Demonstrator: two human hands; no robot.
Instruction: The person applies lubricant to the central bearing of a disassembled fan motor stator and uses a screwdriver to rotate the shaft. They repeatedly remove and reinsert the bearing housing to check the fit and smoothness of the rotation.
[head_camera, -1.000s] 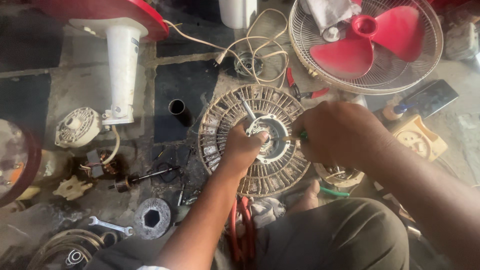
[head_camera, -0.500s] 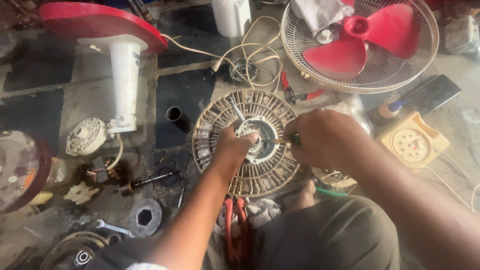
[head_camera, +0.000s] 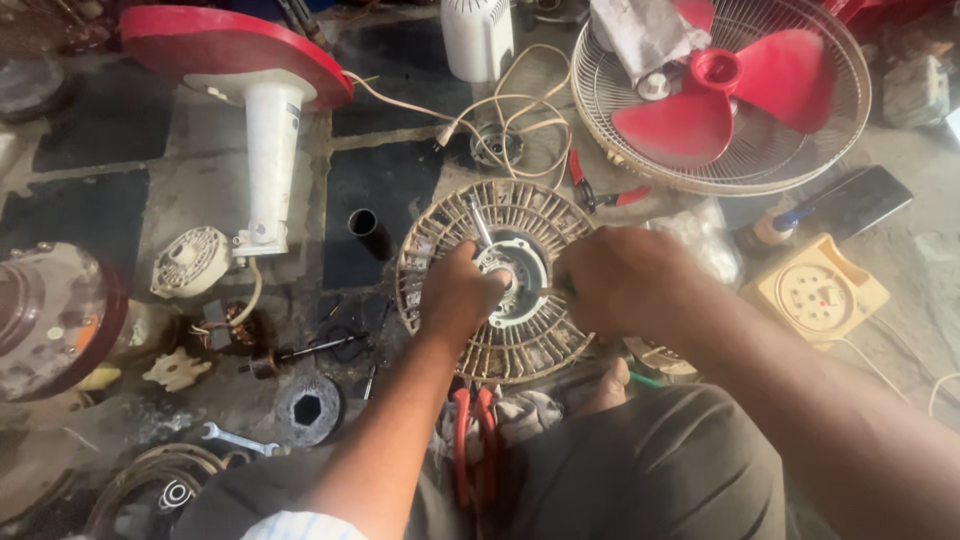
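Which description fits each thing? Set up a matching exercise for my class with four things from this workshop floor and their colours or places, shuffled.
Things:
1. fan blade
2. spanner
3. left hand
4. tube

Descriptions:
A. black, lying left of the round grille
B. red, inside a wire guard
C. silver, on the floor at lower left
D. resting on the hub of the round grille

Pairs: 1-B, 2-C, 3-D, 4-A

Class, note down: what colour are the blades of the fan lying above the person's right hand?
The fan blades are red, seen in the head view.
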